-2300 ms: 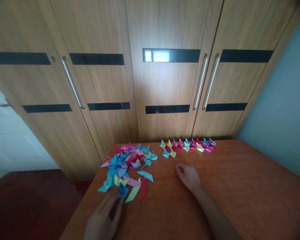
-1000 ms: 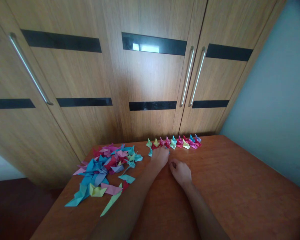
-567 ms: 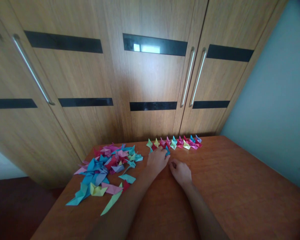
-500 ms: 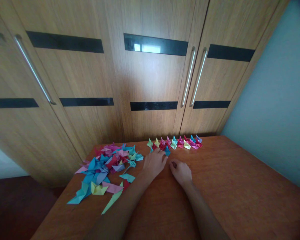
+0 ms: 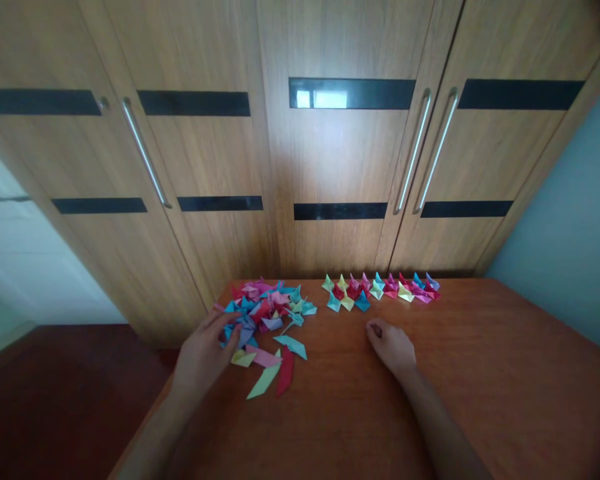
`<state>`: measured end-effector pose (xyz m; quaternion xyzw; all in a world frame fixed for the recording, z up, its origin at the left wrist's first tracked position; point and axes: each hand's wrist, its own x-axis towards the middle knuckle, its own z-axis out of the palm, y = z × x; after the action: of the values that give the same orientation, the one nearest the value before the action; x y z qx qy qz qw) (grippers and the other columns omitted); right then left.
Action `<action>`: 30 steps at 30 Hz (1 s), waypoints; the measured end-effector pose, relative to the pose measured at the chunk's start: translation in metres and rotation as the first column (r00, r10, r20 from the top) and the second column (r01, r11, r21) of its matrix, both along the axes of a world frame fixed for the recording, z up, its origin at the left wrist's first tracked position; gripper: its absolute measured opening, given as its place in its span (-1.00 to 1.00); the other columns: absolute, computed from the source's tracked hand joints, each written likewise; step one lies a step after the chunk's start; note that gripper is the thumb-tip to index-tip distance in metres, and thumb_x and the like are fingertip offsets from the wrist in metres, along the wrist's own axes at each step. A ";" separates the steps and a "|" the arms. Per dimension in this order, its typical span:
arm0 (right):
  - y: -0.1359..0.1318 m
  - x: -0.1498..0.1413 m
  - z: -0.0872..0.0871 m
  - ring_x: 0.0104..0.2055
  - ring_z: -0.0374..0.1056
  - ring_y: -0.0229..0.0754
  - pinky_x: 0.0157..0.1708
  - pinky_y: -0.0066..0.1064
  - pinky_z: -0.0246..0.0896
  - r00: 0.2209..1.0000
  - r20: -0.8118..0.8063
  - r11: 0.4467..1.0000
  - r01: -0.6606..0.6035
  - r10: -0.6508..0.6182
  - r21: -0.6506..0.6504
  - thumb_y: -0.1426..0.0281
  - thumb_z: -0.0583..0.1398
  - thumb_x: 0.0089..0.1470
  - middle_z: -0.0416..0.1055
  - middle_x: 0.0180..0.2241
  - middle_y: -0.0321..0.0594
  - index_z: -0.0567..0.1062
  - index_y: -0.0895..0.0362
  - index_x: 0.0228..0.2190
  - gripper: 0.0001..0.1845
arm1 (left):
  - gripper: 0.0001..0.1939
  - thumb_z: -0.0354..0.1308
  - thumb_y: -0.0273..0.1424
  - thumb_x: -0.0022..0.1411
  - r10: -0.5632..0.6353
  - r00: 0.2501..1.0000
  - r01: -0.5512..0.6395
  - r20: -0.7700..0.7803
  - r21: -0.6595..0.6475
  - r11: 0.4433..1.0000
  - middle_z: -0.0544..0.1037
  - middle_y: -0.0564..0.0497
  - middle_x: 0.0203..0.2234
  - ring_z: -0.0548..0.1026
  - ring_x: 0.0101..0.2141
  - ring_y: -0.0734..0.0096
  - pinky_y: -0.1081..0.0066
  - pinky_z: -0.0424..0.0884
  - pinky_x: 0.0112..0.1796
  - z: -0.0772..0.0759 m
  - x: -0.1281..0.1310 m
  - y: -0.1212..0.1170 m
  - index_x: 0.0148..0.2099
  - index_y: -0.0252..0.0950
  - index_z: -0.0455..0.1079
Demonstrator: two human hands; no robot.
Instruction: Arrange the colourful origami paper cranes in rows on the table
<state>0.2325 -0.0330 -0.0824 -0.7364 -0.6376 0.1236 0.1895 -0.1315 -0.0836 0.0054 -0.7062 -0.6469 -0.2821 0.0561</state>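
My left hand (image 5: pixel 205 350) reaches over the left side of a heap of folded paper pieces (image 5: pixel 263 310) in blue, pink, red and purple. Its thumb and forefinger are apart, with blue and purple paper showing in the gap; no grip on a piece can be made out. On the table, my right hand (image 5: pixel 393 347) rests with its fingers curled into a loose fist, holding nothing visible. Beyond it stand rows of small pointed folded-paper pieces (image 5: pixel 377 287) in several colours. A blue piece (image 5: pixel 363 301) and a yellow piece (image 5: pixel 347 302) are in the nearer row.
Loose paper strips lie in front of the heap, among them a red strip (image 5: pixel 285 371) and a light green strip (image 5: pixel 264 381). The brown table (image 5: pixel 330 413) meets a wooden wardrobe (image 5: pixel 337 240) with metal handles. A blue wall (image 5: pixel 570 267) is at the right.
My left hand has moved from the row of folded pieces leftward to the heap, uncovering a yellow piece in the nearer row. My right hand stays curled on the table. The view has turned left.
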 end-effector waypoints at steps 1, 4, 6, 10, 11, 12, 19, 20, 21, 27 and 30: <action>0.000 0.000 -0.001 -0.29 0.39 -0.18 -0.45 -0.47 0.02 1.000 -0.001 1.000 -0.001 0.001 0.002 0.23 0.01 0.14 0.49 -0.36 -0.27 0.48 -0.04 -0.28 -0.73 | -0.65 -0.08 -0.18 0.23 0.060 0.998 -0.060 0.003 -0.011 0.998 0.49 -0.01 -0.16 0.48 -0.25 0.33 0.42 0.38 -0.20 -0.001 -0.014 -0.005 -0.11 -0.22 0.41; -0.001 0.000 -0.002 -0.28 0.39 -0.17 -0.45 -0.47 0.01 1.000 0.000 1.000 -0.007 0.007 0.002 0.23 0.01 0.14 0.49 -0.36 -0.27 0.48 -0.04 -0.27 -0.73 | -0.62 -0.09 -0.14 0.23 0.161 0.986 -0.164 -0.029 -0.096 0.982 0.49 0.01 -0.20 0.49 -0.38 0.39 0.45 0.39 -0.32 -0.008 -0.042 -0.020 -0.08 -0.22 0.40; -0.001 0.000 -0.002 -0.28 0.39 -0.16 -0.46 -0.47 0.00 1.000 0.001 1.000 -0.011 0.011 -0.002 0.23 0.01 0.14 0.49 -0.36 -0.27 0.48 -0.04 -0.28 -0.74 | -0.62 -0.08 -0.13 0.22 0.168 0.985 -0.174 -0.050 -0.157 0.972 0.49 0.01 -0.20 0.49 -0.40 0.41 0.46 0.39 -0.34 -0.016 -0.053 -0.029 -0.08 -0.21 0.40; -0.002 0.000 -0.001 -0.29 0.39 -0.16 -0.47 -0.46 -0.02 1.000 -0.002 1.000 -0.015 0.015 0.004 0.24 0.01 0.13 0.49 -0.36 -0.28 0.47 -0.04 -0.28 -0.75 | -0.62 -0.08 -0.12 0.22 0.175 0.983 -0.181 -0.046 -0.238 0.954 0.48 0.01 -0.14 0.52 -0.31 0.36 0.44 0.41 -0.30 -0.032 -0.063 -0.041 -0.07 -0.18 0.40; -0.002 0.000 -0.001 -0.29 0.39 -0.16 -0.47 -0.46 -0.02 1.000 -0.005 1.000 -0.016 0.016 0.004 0.24 0.01 0.13 0.49 -0.36 -0.29 0.47 -0.04 -0.27 -0.75 | -0.62 -0.08 -0.12 0.22 0.178 0.983 -0.183 -0.042 -0.251 0.950 0.48 0.01 -0.13 0.52 -0.27 0.33 0.43 0.41 -0.27 -0.035 -0.064 -0.043 -0.07 -0.17 0.40; -0.002 0.000 -0.001 -0.29 0.39 -0.16 -0.47 -0.47 -0.02 1.000 -0.007 1.000 -0.016 0.016 0.001 0.24 0.02 0.13 0.49 -0.36 -0.29 0.46 -0.04 -0.27 -0.75 | -0.63 -0.08 -0.13 0.22 0.177 0.984 -0.180 -0.035 -0.262 0.948 0.49 0.01 -0.13 0.51 -0.24 0.31 0.42 0.41 -0.25 -0.037 -0.066 -0.044 -0.07 -0.17 0.41; -0.003 -0.001 0.001 -0.27 0.39 -0.19 -0.45 -0.49 0.01 1.000 0.006 1.000 -0.015 0.016 -0.016 0.26 0.02 0.12 0.48 -0.33 -0.29 0.47 -0.02 -0.27 -0.75 | -0.65 0.01 -0.16 0.15 0.146 0.986 -0.113 0.082 -0.318 0.941 0.58 0.02 -0.27 0.55 -0.30 0.30 0.46 0.43 -0.26 -0.045 -0.070 -0.044 -0.10 -0.20 0.41; -0.003 -0.001 0.001 -0.27 0.39 -0.19 -0.45 -0.48 0.02 1.000 0.004 1.000 -0.011 0.011 -0.020 0.26 0.02 0.12 0.48 -0.33 -0.29 0.47 -0.03 -0.27 -0.75 | -0.66 0.01 -0.17 0.15 0.151 0.984 -0.114 0.096 -0.317 0.942 0.59 0.03 -0.28 0.55 -0.30 0.30 0.46 0.44 -0.27 -0.047 -0.070 -0.043 -0.10 -0.20 0.41; -0.003 -0.001 0.002 -0.27 0.39 -0.19 -0.44 -0.48 0.02 1.000 -0.001 1.000 -0.009 0.009 -0.020 0.26 0.02 0.11 0.48 -0.33 -0.29 0.47 -0.03 -0.27 -0.75 | -0.67 0.01 -0.18 0.14 0.159 0.982 -0.118 0.105 -0.315 0.942 0.59 0.04 -0.28 0.55 -0.30 0.30 0.46 0.44 -0.28 -0.049 -0.071 -0.043 -0.11 -0.19 0.41; -0.003 -0.001 0.001 -0.29 0.38 -0.20 -0.43 -0.48 0.03 0.999 -0.031 1.000 -0.016 0.016 -0.003 0.27 0.02 0.10 0.48 -0.36 -0.30 0.47 -0.03 -0.29 -0.76 | -0.69 0.03 -0.18 0.13 0.153 0.979 -0.104 0.136 -0.316 0.943 0.60 0.05 -0.29 0.56 -0.31 0.30 0.49 0.44 -0.30 -0.055 -0.073 -0.043 -0.17 -0.20 0.45; -0.003 -0.001 0.002 -0.31 0.38 -0.20 -0.44 -0.48 0.02 1.000 -0.025 1.000 -0.018 0.018 0.002 0.27 0.02 0.10 0.48 -0.37 -0.31 0.46 -0.03 -0.31 -0.77 | -0.70 0.07 -0.15 0.10 0.142 0.976 -0.097 0.162 -0.260 0.961 0.61 0.07 -0.31 0.56 -0.33 0.32 0.53 0.44 -0.33 -0.054 -0.070 -0.047 -0.20 -0.18 0.48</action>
<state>0.2311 -0.0365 -0.0805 -0.7289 -0.6419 0.1341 0.1967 -0.2013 -0.1306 -0.0484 -0.6389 -0.7213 -0.2566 -0.0750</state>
